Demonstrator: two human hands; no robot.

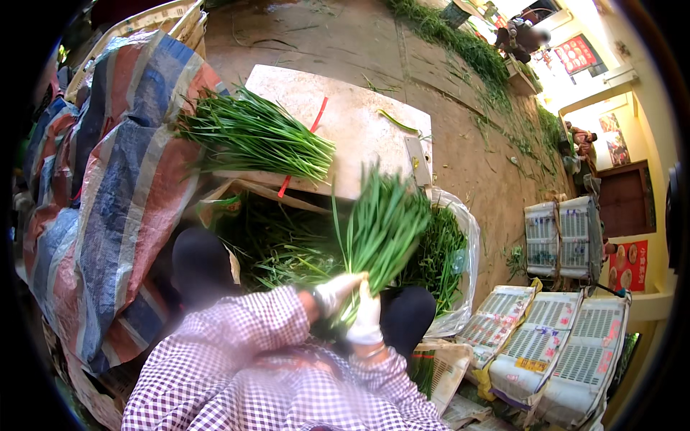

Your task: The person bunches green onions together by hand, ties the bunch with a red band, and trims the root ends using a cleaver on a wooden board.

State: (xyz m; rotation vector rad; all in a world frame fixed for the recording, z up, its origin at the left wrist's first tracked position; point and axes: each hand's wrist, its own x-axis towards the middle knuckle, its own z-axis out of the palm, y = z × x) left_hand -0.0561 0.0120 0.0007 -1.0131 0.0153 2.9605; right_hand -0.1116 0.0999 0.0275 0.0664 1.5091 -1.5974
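Both my hands wear pale gloves and grip a loose bunch of long green leaves, likely garlic chives, by the stem end, above my lap. My left hand closes on the stems from the left. My right hand wraps them from the right, slightly nearer my body. The leaf tips fan out away from me and look blurred. Beyond them, a larger bundle of the same leaves lies on a pale board, across a red strip whose two ends stick out.
A greyish plate and a curved yellow-green leaf are on the board's right side. Loose greens lie below it, beside a clear plastic bag of greens. Striped woven sheeting stands left; covered crates stand right.
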